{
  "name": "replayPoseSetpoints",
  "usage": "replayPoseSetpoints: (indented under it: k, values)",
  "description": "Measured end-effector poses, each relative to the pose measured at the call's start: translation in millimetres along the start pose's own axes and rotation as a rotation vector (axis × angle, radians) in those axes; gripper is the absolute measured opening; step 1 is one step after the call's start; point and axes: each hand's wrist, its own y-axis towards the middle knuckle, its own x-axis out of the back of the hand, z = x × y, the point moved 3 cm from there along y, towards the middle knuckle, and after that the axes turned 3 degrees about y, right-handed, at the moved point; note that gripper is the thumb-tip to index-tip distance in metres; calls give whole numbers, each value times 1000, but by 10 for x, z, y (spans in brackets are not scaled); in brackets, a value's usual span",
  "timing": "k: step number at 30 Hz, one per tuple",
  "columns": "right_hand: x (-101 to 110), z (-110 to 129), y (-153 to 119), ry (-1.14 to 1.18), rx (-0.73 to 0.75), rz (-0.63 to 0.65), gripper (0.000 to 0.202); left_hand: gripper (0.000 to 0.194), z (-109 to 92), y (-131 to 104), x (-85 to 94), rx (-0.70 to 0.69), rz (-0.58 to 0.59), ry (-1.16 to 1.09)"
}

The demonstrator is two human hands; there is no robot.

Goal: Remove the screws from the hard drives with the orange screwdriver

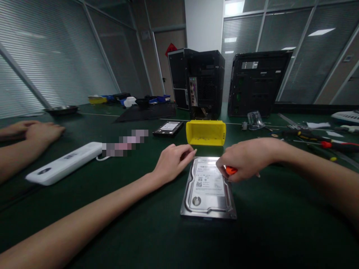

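My right hand (249, 158) is closed round an orange tool (231, 170) over the right side of the hard drive (209, 186), which lies label up on the tabletop (140, 239), well in from its far edge. The tool's tip is hidden. My left hand (169, 164) is loosely curled at the drive's far left corner; I can't tell whether it pinches anything. If I press off-centre, the tip could slip and scratch the label or jab my left fingers; a weak brace could let the drive twist. The yellow bin (206, 130), just beyond the drive, has small bits in it, too small to name; a knock could spill them. What the clear container (255, 120) holds, I can't tell.
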Motion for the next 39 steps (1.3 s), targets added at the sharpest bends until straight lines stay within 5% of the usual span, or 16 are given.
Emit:
replayPoseSetpoints:
  k: [5,14,23,29,36,39]
  values:
    - [-2,-20,12,3,48,-8,25,29,-197,-204,65,12,55,-215]
    - [115,-194,43,209,144,63,30,24,-328,-228,115,-16,70,-332]
    - [74,-398,77,70,-119,111,19,21,-903,-284,451,-590,282,-255]
    - [81,-575,186,-2,-320,56,27,21,-979,-313,397,-727,168,-65]
    - [19,-694,309,91,-282,147,29,17,-1012,-384,366,-772,0,4]
    - [-9,-703,335,122,-250,199,27,16,-928,-254,369,-682,-44,59]
